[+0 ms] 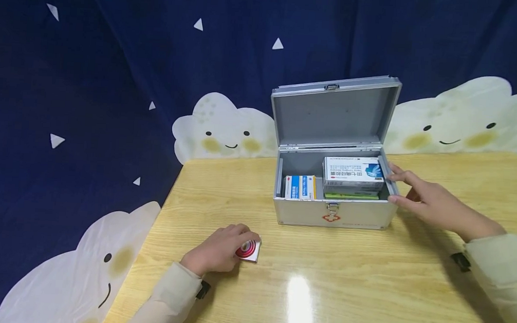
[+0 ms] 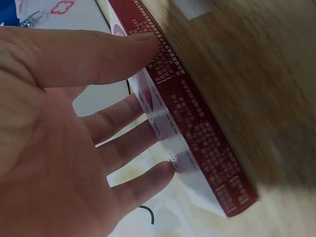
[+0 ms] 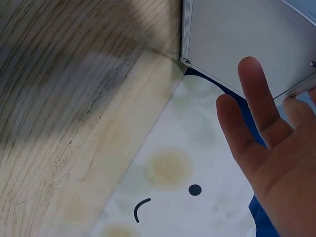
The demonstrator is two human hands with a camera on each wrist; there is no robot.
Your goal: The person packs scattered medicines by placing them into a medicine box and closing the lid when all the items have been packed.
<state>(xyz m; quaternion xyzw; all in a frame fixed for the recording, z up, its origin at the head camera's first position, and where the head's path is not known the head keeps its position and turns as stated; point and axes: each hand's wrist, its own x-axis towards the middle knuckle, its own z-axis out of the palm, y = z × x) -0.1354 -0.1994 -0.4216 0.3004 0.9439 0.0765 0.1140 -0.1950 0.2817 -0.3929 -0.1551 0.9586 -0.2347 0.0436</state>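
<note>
My left hand pinches a small flat medicine box on the table, left of and nearer than the metal first-aid case. The box is white with red rings on top. Its dark red printed side faces the left wrist view, the thumb against it and the fingertips along the white face. My right hand is at the case's right rim, with thumb and fingertips touching the edge. Two of its fingers stretch straight along the outer side wall in the right wrist view.
The case lid stands raised at the back. Inside lie a white medicine box on the right, a green box under it, and a blue-and-white box on the left. A dark curtain with clouds hangs behind the wooden table.
</note>
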